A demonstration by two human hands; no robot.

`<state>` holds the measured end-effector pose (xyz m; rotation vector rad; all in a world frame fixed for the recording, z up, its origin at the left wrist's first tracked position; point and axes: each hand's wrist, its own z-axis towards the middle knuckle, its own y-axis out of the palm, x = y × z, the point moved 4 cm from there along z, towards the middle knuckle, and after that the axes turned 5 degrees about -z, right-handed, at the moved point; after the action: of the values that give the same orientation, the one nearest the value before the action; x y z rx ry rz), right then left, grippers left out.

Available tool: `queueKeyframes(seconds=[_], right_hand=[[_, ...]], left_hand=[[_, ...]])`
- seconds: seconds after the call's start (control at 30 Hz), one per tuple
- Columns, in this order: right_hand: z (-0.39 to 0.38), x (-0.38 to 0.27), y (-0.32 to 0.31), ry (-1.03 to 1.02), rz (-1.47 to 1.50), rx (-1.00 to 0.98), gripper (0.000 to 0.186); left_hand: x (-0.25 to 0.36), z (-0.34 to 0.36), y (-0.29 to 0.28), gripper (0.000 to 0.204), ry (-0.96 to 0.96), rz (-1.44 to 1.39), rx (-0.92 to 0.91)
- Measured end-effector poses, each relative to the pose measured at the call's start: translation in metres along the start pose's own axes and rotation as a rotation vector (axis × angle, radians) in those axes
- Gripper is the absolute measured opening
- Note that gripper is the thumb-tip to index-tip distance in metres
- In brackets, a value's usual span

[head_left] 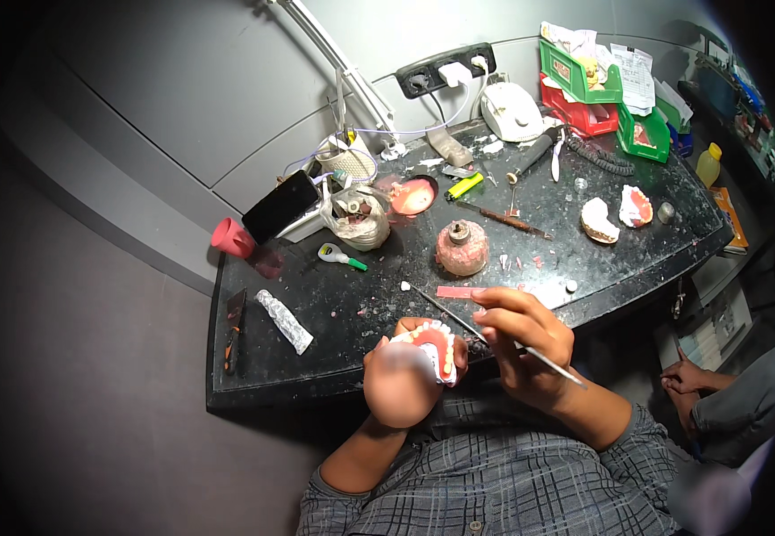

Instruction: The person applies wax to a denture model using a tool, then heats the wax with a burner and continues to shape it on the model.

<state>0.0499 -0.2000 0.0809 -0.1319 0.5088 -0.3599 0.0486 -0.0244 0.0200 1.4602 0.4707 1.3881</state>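
A dental cast with pink wax and a row of cream teeth [437,342] is gripped in my left hand [373,364], close to the bench's front edge. A blurred patch covers much of that hand. My right hand [530,344] is closed around a thin metal wax carver [544,361], which slants up and left past the cast. At its index fingertip is a flat strip of pink wax [452,292]; whether the fingers pinch it or it lies on the bench, I cannot tell. A small white piece [405,286] sits near the carver's far end.
Beyond my hands stands a pink-coated spirit burner [461,250]. A brown-handled wax knife [508,220], lighter [465,186] and pink wax dish [416,195] lie farther back. Two casts [599,221] rest at right, a crumpled foil tube [284,322] at left. Another person's hands [687,375] show at right.
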Motion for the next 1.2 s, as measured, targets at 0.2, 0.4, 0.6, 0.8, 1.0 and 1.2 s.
queueKeyframes(seconds=[0.2,0.4,0.6,0.8,1.0,1.2], right_hand=[[-0.009,-0.008,0.006,0.008,0.043,-0.033,0.019],[-0.008,-0.009,0.007,0.033,0.033,-0.029,0.02],[-0.008,-0.001,0.004,0.087,0.019,0.002,0.019],[-0.005,-0.002,0.001,0.055,-0.03,0.014,0.019],[-0.01,-0.005,0.005,-0.022,-0.005,-0.046,0.022],[-0.012,-0.005,0.005,-0.135,-0.023,-0.119,0.026]], left_hand=[[0.001,-0.004,-0.007,0.057,0.037,0.031,-0.016],[-0.002,-0.003,-0.001,0.06,0.149,0.212,-0.008],[-0.002,0.001,0.009,0.064,0.183,0.301,-0.003],[-0.002,0.001,0.013,0.074,0.236,0.493,0.01],[-0.003,-0.008,0.004,0.081,0.239,0.721,-0.054],[-0.005,-0.003,0.012,0.082,0.297,0.758,-0.137]])
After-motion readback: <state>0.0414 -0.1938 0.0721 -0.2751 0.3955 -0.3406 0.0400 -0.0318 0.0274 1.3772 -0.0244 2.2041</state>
